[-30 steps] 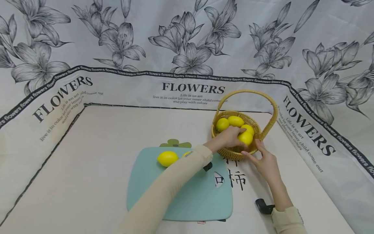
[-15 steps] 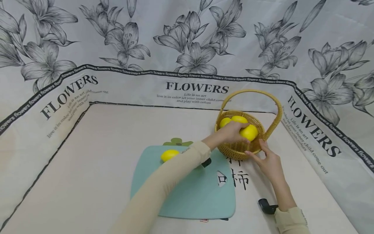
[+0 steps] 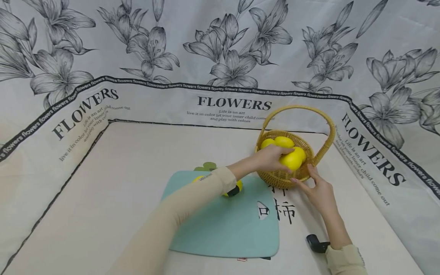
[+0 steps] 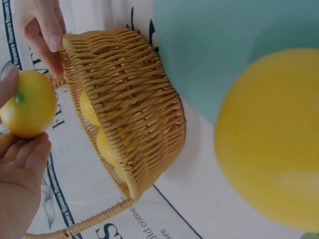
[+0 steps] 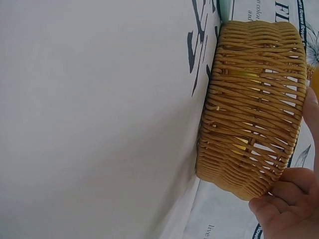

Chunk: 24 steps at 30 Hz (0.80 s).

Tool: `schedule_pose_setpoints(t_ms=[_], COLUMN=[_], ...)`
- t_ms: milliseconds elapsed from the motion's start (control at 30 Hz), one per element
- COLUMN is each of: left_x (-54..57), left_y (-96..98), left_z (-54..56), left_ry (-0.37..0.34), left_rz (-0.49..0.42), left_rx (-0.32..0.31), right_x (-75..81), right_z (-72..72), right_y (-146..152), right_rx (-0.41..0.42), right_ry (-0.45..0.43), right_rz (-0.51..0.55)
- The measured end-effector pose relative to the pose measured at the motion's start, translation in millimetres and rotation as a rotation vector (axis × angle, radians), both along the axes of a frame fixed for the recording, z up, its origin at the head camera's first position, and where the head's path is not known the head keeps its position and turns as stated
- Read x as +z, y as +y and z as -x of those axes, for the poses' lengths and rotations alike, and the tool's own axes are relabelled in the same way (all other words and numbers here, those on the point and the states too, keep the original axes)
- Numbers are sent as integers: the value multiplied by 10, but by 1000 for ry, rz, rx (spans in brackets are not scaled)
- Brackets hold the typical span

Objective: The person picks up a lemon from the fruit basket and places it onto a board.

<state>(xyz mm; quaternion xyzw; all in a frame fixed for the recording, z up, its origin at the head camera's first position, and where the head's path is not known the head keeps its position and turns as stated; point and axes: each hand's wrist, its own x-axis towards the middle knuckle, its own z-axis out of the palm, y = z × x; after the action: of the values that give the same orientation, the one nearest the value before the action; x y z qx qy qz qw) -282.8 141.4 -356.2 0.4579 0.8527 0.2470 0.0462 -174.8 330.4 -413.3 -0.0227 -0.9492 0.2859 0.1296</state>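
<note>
Lemon (image 3: 292, 160) up in my left hand (image 3: 269, 158), right over the mouth of the wicker basket (image 3: 275, 181) and clear of its rim! My thumb is on one side, fingers on the other, a snug hold. Look at that green nub: it faces my left wrist camera, so the long axis comes foreshortened towards that lens; the head view doesn't show the nub, so I can't call the exact slant. The basket sits near the table's (image 3: 137, 164) far right corner, handle (image 3: 300, 107) arching high, its mouth stretched from far left to near right. And my right hand (image 3: 319, 189) has thumb and fingertips gripping the near right rim! Down inside, more lemons (image 3: 283, 142) lie, two of them towards the far left. Over on the teal board (image 3: 227, 229), two yellow fruits (image 3: 239, 186) near its far edge, partly behind my left sleeve (image 3: 209, 187); which way they point, I can't tell.
</note>
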Motion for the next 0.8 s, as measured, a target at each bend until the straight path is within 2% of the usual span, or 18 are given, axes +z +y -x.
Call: schedule_pose_setpoints(t_ms=[467, 667, 800], left_x=[21, -17, -81], left_y=[-345, -458, -539], left_z=[-187, -268, -281], left_ry=[-19, -20, -17], left_rz=[-25, -42, -40], left_rx=[-94, -137, -151], right_x=[-13, -24, -26], right_z=[-4, 9, 9], right_y=[3, 6, 1], right_rx=[4, -3, -5], right_ry=[9, 13, 17], right_rz=[5, -5, -6])
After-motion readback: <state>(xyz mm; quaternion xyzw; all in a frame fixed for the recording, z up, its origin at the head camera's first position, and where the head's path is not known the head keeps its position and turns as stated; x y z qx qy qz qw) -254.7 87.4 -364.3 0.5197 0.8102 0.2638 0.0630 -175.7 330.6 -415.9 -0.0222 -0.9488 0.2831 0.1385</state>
